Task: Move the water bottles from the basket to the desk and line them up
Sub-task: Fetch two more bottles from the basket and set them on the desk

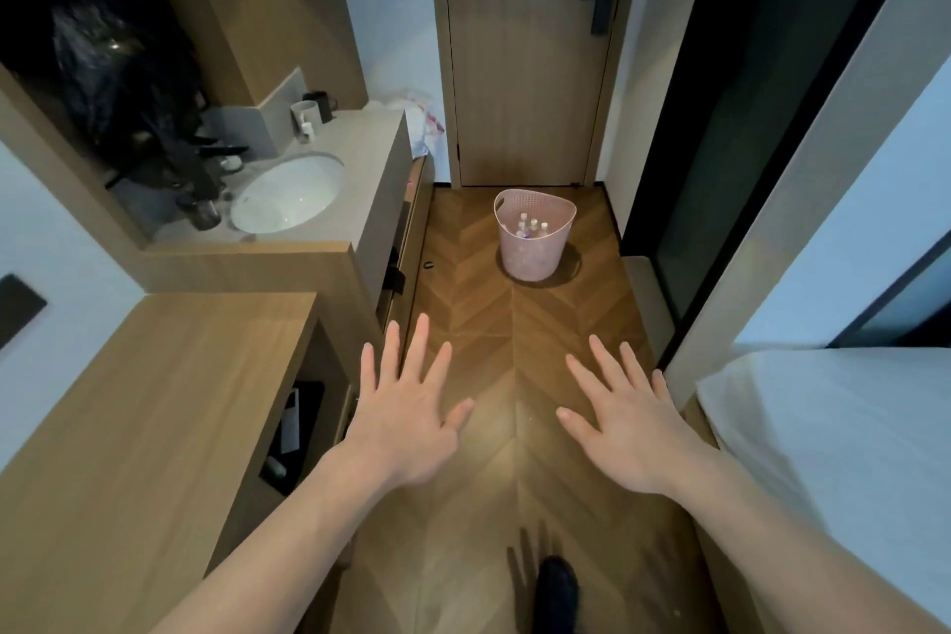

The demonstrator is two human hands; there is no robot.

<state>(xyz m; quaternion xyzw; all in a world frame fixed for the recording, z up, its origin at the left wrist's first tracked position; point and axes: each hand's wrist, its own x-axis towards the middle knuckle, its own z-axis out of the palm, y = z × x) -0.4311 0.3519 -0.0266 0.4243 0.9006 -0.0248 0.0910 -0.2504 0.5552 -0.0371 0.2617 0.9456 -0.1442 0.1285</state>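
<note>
A pink plastic basket (535,252) stands on the wooden floor just in front of the closed door. Several water bottles (532,227) with white caps stand upright inside it; only their tops show. A bare wooden desk (154,417) runs along the left wall, near me. My left hand (401,417) and my right hand (628,422) are stretched out over the floor, palms down, fingers spread, holding nothing. Both hands are well short of the basket.
A counter with a white sink (285,193), cups and a black tap lies beyond the desk on the left. A bed with white sheets (844,438) borders the right. A dark glass partition (746,118) stands right of the basket. My dark shoe (558,592) shows below.
</note>
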